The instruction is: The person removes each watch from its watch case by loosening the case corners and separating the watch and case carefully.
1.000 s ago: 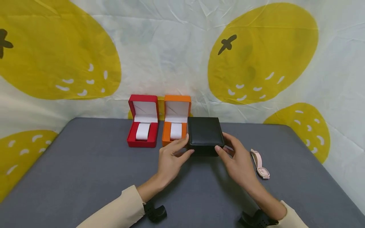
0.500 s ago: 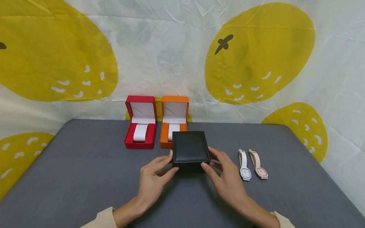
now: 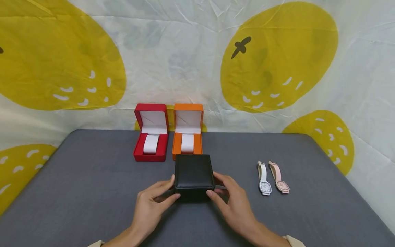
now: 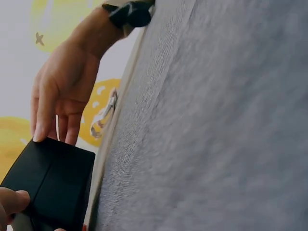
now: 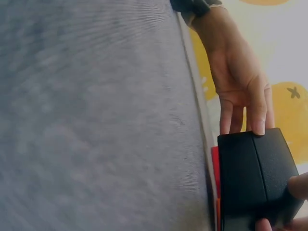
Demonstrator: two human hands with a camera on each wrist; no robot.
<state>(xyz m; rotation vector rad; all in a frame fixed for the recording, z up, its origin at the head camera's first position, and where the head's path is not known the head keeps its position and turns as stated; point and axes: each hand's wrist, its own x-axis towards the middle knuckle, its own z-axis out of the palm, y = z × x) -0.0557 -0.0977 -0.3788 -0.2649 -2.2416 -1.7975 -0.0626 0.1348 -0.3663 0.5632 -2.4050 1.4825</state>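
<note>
In the head view a closed black box (image 3: pixel 194 171) with a smooth leather-like lid is held at the front middle of the table. My left hand (image 3: pixel 151 209) grips its left side, thumb on the near edge. On the opposite side my right hand (image 3: pixel 234 206) holds it the same way, its thumb at the near right corner. The left wrist view shows the lid seam on the black box (image 4: pixel 60 180), with the right hand (image 4: pixel 67 82) beyond it. From the right wrist, the box (image 5: pixel 255 178) has the left hand (image 5: pixel 240 72) at its far end.
Behind stand an open red watch box (image 3: pixel 142 156) and an open orange watch box (image 3: pixel 176 154), each with a white cushion. A white watch (image 3: pixel 264 181) and a pink watch (image 3: pixel 279 180) lie side by side on the grey table (image 3: pixel 92 185), to the right.
Both hands have brought the black box left and nearer to the front edge, away from the orange box. The white watch, hidden behind the right hand earlier, shows now.
</note>
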